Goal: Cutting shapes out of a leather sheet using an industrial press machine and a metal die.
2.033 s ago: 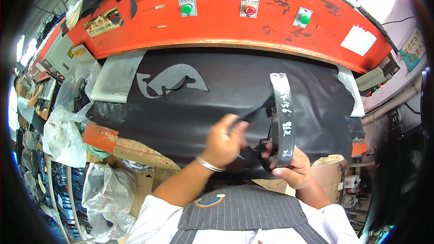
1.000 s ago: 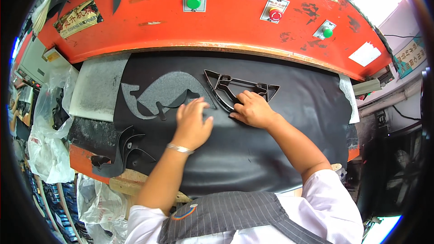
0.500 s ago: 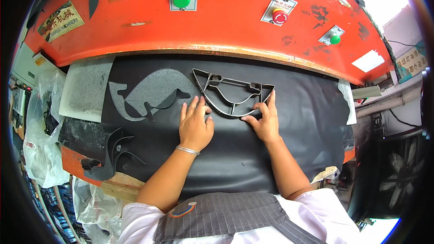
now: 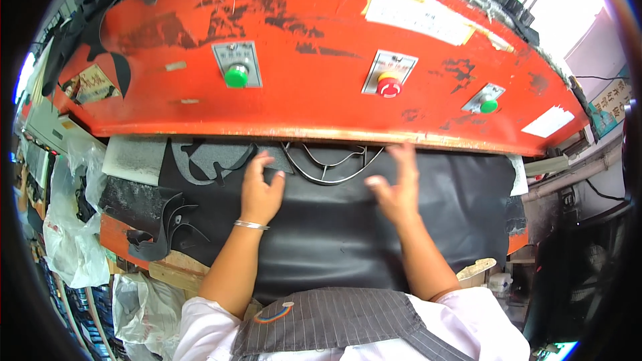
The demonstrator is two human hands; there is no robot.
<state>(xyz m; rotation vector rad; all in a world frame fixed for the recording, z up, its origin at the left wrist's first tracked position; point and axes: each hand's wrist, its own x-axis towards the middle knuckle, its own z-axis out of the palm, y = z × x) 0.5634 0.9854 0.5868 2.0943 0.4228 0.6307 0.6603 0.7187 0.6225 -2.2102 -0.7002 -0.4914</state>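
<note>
A metal cutting die (image 4: 326, 182), a curved steel-edged frame with inner braces, lies on a black sheet of leather-like material (image 4: 321, 234). Its far part is hidden under the red machine beam. My left hand (image 4: 261, 190) hovers left of the die, thumb apart from the fingers, holding nothing. To the die's right, my right hand (image 4: 400, 190) is raised, slightly blurred, with thumb and fingers spread and nothing in them. Left of the die, cut-out openings (image 4: 234, 160) in the sheet show a grey surface beneath.
The red press beam (image 4: 301, 107) spans the far side, with green buttons (image 4: 236, 76) and a red stop button (image 4: 389, 85). Curled black offcuts (image 4: 164, 230) lie at the left. Clear plastic bags (image 4: 73, 227) hang beyond them. A dark fan (image 4: 582, 261) stands at right.
Both hands have let go of the die and lifted away. The view has tilted up, so the beam now covers the die's far part. The die has not clearly shifted on the sheet.
</note>
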